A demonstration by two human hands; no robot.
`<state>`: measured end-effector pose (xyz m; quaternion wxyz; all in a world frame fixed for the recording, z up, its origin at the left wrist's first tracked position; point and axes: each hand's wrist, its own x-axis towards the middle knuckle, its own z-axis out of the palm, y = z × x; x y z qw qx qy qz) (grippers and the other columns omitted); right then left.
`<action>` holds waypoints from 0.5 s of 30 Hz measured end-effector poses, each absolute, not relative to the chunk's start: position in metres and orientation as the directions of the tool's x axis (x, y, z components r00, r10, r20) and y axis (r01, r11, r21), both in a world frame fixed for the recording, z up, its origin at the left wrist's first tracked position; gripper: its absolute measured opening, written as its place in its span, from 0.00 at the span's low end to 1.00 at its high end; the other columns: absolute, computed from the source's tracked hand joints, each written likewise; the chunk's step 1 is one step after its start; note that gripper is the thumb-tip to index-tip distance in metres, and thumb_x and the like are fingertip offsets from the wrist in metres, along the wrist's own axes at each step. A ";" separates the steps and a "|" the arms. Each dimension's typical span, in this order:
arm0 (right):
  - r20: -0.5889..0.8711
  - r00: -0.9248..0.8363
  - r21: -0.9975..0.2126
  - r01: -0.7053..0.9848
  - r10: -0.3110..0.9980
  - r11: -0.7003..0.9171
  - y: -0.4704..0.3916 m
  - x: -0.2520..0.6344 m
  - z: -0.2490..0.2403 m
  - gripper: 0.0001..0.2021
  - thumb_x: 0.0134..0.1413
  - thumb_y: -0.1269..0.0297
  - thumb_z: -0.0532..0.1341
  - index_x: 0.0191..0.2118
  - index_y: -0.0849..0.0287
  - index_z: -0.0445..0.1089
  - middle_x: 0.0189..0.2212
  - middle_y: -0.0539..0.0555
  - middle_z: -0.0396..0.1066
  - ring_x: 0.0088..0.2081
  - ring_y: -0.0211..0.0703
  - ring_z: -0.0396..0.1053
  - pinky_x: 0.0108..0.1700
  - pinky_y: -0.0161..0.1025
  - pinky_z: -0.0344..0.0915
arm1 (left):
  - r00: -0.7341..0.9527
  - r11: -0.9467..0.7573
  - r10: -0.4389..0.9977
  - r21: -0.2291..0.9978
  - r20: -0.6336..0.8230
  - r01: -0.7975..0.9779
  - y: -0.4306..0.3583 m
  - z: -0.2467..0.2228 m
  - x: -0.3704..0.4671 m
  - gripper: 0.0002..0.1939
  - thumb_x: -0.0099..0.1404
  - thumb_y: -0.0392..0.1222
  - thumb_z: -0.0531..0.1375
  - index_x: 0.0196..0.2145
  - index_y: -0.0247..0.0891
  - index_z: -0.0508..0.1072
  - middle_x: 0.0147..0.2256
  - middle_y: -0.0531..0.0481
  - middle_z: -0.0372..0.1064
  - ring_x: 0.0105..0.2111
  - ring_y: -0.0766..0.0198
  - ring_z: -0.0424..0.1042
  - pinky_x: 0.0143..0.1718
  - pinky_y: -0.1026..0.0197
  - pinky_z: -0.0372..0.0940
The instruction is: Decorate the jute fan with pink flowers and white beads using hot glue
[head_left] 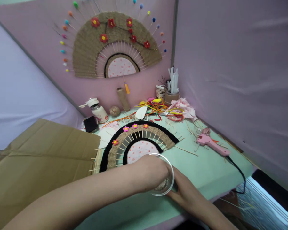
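Note:
A clear plastic cup (172, 180) with a white rim stands tilted near the table's front edge. My right hand (180, 185) is wrapped round its right side. From above, my left hand (155, 169) reaches into the cup's mouth, its fingers hidden inside. Small pale pieces, blurred, show at the bottom of the cup. Just behind my hands lies a woven fan (166, 135) with black bands, pink and orange flowers and a dotted white centre.
Brown cardboard (45, 159) covers the left side. A pink glue gun (212, 142) with a black cord lies at right. Behind are a white bottle (99, 111), twine ball (114, 111), cardboard tube (123, 99) and coloured strips (156, 107). A larger fan (84, 51) hangs on the wall.

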<state>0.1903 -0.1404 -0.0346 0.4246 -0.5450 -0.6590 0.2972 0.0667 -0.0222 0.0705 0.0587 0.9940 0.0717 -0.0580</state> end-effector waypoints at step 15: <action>0.390 0.472 -0.357 0.869 0.791 -0.343 -0.124 0.351 -0.036 0.25 0.60 0.54 0.54 0.55 0.67 0.66 0.49 0.70 0.71 0.51 0.62 0.69 0.51 0.56 0.64 | 0.789 -0.275 0.614 0.943 0.023 0.187 0.029 0.115 0.008 0.05 0.59 0.38 0.64 0.32 0.38 0.80 0.31 0.47 0.74 0.28 0.68 0.69 0.28 0.68 0.63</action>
